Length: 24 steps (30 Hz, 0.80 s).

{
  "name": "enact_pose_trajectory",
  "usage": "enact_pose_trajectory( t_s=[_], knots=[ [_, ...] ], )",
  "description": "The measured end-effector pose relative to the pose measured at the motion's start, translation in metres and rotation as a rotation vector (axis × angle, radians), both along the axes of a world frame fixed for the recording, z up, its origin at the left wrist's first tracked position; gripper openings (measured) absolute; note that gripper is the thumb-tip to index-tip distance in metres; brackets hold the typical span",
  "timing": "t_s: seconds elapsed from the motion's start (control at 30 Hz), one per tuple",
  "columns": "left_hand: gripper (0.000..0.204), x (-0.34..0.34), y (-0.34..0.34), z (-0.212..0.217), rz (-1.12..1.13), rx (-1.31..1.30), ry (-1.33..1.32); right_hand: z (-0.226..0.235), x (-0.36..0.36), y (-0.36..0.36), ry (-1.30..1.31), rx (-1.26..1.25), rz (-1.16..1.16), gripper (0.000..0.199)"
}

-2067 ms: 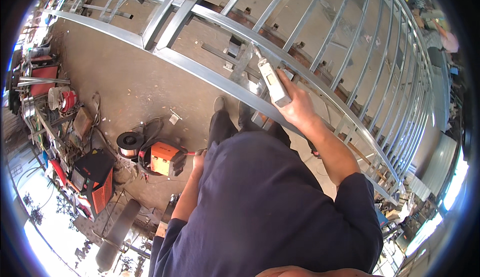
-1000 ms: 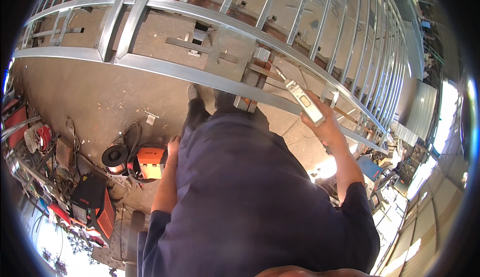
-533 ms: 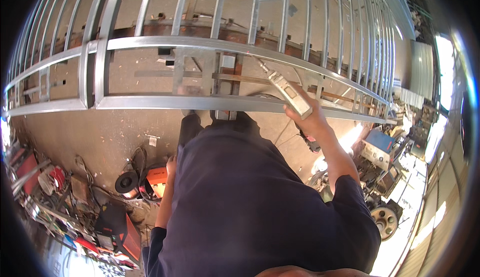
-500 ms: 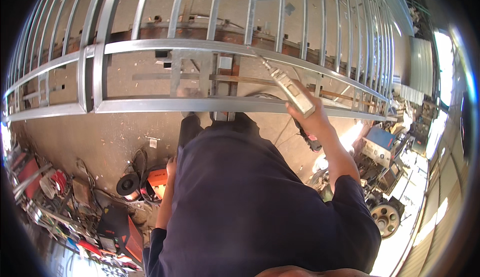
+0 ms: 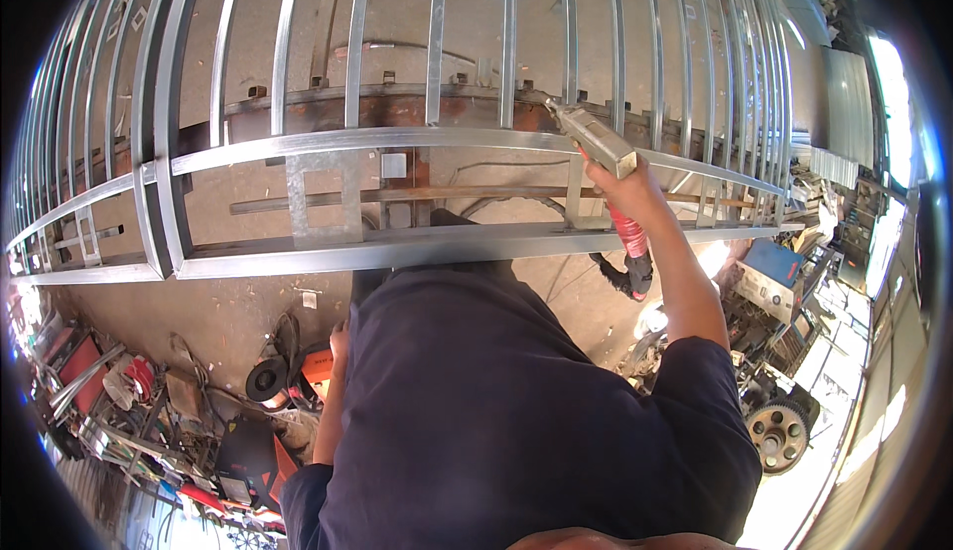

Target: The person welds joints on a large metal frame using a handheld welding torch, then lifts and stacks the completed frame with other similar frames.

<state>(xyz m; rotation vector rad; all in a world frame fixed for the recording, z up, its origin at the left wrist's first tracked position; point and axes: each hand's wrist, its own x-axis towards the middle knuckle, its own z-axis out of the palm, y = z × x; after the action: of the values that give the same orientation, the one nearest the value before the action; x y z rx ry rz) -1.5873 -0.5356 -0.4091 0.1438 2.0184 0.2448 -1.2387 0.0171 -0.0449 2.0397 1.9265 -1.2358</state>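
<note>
The right hand [image 5: 625, 188] keeps its grip clamped round a grey handheld torch [image 5: 599, 140] with a red sleeve [image 5: 627, 232], above the farther crossrail [image 5: 427, 138] of a metal frame, nozzle pointing far left. The left hand [image 5: 339, 340] hangs near left beside an orange machine [image 5: 318, 367]; its grip is unclear.

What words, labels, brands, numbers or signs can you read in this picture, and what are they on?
Nothing here can be read with confidence.
Orange machine near the left hand: a small dark marking, too blurred to read.
Black-and-orange machine at lower left: small markings, too tiny to read.
Grey tool in the right hand: no lettering that I can make out.
</note>
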Motion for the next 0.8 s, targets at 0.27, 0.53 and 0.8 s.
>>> enact_pose_trajectory(
  t_s=[0.27,0.53,0.8],
  knots=[
    [0.051,0.028,-0.044,-0.055,0.29,0.112,-0.012,-0.001,-0.012,0.015,0.079,0.117,0.217,0.061],
    [0.052,0.024,0.033,0.016,-0.031,0.005,0.006,0.011,-0.005,0.015,0.102,0.109,0.231,0.064],
    [0.053,0.029,0.037,0.032,0.004,-0.036,0.019,0.007,-0.008,0.016,0.104,0.154,0.309,0.068]
  ],
)
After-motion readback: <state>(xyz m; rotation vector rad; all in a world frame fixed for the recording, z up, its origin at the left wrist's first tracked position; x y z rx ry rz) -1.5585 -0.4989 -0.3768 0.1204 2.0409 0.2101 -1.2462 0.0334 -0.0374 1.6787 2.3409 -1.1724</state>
